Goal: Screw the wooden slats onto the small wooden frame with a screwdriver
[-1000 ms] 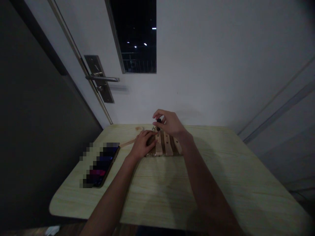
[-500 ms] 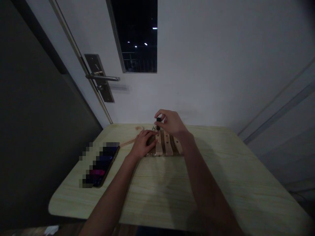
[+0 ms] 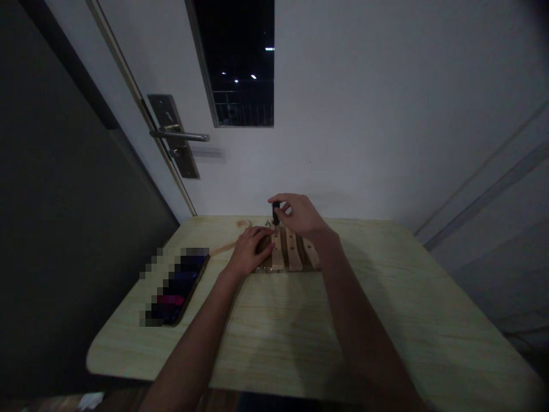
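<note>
A small assembly of wooden slats (image 3: 292, 253) lies at the far middle of the pale wooden table (image 3: 300, 326). My left hand (image 3: 249, 249) rests on its left part, fingers bent and pressing down on the wood. My right hand (image 3: 299, 215) hovers over the assembly's far end, fingers pinched round a small black screwdriver handle (image 3: 275, 210) held upright, its tip down at the slats. A loose thin wooden strip (image 3: 223, 248) lies just left of my left hand.
A dark phone (image 3: 175, 289) lies on the table's left side. A curled wood piece (image 3: 242, 224) sits near the far edge. Behind the table is a white wall, with a door and its metal handle (image 3: 180, 137) at left.
My right hand has turned slightly on the black handle and sunk a little toward the slats. My left hand has stayed in place.
</note>
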### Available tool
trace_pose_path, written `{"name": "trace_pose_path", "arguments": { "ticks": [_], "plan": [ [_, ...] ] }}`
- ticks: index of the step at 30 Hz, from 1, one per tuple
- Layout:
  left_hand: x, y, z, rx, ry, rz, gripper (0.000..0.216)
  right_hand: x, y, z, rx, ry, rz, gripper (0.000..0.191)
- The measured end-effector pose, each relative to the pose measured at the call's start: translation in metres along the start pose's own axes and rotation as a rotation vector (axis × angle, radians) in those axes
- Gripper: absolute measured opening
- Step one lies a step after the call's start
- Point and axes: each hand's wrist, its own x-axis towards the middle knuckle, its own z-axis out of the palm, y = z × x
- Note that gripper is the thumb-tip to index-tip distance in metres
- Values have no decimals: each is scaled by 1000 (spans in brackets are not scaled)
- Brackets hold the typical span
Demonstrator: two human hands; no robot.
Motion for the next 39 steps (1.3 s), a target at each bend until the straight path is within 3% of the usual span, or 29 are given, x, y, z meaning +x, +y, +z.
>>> {"name": "trace_pose_path", "arguments": {
  "ticks": [5,11,18,22,27,30,36,39],
  "plan": [
    [0,0,0,5,4,9,33,-1,-1,-4,26,-3,0,28],
    [0,-2,1,12,6,8,33,-1,-7,-7,30,-28,5,12],
    [1,1,-1,0,7,7,33,0,-9,-6,-122,-8,58,30],
    [1,1,-2,-8,3,9,33,-1,-9,-7,-118,2,93,18],
    [1,1,-1,2,4,12,32,-1,-10,-8,-118,-58,15,11],
    [1,1,-1,7,-4,15,33,1,-9,-6,-128,-79,-9,21],
    [1,1,-2,1,-3,2,32,-2,-9,-8,-44,-124,28,13],
    [1,1,-2,3,-4,2,32,-4,-9,-12,3,-157,21,18]
  ]
}}
